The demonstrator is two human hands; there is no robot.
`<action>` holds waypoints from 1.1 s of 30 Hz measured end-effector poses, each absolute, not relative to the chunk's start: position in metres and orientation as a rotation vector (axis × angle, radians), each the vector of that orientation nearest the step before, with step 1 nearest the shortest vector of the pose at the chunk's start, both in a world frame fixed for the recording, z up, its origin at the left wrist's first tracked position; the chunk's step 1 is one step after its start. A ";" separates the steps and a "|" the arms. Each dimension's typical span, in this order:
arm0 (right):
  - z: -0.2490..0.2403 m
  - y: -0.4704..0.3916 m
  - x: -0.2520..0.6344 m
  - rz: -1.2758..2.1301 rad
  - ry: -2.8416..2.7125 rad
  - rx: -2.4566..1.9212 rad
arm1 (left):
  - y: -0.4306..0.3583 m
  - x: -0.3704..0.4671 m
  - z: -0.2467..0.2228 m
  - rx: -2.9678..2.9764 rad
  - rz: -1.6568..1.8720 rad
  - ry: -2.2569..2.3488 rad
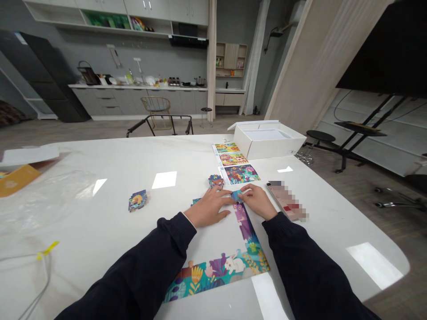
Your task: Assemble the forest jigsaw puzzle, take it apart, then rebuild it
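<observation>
A blue jigsaw puzzle piece (236,196) lies at the top of the puzzle's right border strip (242,221). My right hand (258,200) pinches that piece at its right side. Spread over the table from the left, my left hand (211,207) has its fingertips at the piece's left edge and its thumb apart. More teal pieces (195,201) show partly from under it. Just beyond its fingers is a small pile of puzzle pieces (216,180). The joined bottom border (216,276), with a white rabbit and plants, runs toward me, partly behind my left sleeve.
Picture cards (240,174) lie in a row beside an open white box (267,141). A phone (283,200) is right of my right hand. Another pile of pieces (137,201) sits to the left, near clear plastic wrap (50,200), an orange box (19,179) and a cable (46,273).
</observation>
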State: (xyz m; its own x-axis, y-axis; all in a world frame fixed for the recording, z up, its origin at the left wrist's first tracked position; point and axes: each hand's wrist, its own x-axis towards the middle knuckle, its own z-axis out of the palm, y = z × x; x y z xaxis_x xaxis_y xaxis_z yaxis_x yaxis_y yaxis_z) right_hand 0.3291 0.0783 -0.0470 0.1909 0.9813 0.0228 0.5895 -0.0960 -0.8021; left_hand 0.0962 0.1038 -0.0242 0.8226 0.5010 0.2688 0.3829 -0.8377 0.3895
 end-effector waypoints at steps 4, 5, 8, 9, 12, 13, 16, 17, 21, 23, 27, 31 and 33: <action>-0.046 0.079 0.328 0.687 -1.499 -1.792 | 0.104 0.095 -0.024 2.684 0.502 0.679; -0.046 0.079 0.328 0.678 -1.502 -1.793 | 0.104 0.095 -0.025 2.680 0.504 0.673; -0.046 0.080 0.328 0.661 -1.508 -1.794 | 0.104 0.094 -0.025 2.674 0.502 0.663; -0.046 0.080 0.328 0.658 -1.508 -1.792 | 0.104 0.094 -0.025 2.674 0.496 0.666; -0.047 0.080 0.329 0.664 -1.499 -1.778 | 0.103 0.094 -0.024 2.676 0.477 0.685; -0.047 0.080 0.329 0.672 -1.493 -1.768 | 0.103 0.095 -0.024 2.674 0.479 0.690; -0.049 0.080 0.328 0.715 -1.470 -1.721 | 0.103 0.095 -0.024 2.671 0.507 0.690; -0.049 0.080 0.328 0.732 -1.460 -1.699 | 0.103 0.095 -0.024 2.674 0.523 0.693; -0.048 0.080 0.324 0.803 -1.421 -1.595 | 0.104 0.095 -0.023 2.675 0.650 0.710; -0.046 0.080 0.322 0.832 -1.407 -1.536 | 0.105 0.096 -0.022 2.642 0.749 0.712; -0.039 0.079 0.317 0.885 -1.380 -1.437 | 0.104 0.097 -0.019 2.558 0.885 0.735; -0.035 0.077 0.313 0.931 -1.346 -1.395 | 0.103 0.098 -0.017 2.534 0.932 0.759; -0.035 0.077 0.312 0.950 -1.335 -1.385 | 0.103 0.098 -0.017 2.540 0.925 0.765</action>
State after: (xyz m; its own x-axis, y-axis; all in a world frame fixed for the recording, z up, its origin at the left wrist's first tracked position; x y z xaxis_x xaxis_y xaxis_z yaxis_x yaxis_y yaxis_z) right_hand 0.3120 0.0765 -0.0346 0.0996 0.9917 0.0807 0.2484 0.0538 -0.9672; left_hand 0.0977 0.1026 -0.0170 0.6447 0.5866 0.4902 0.3718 -0.8009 0.4693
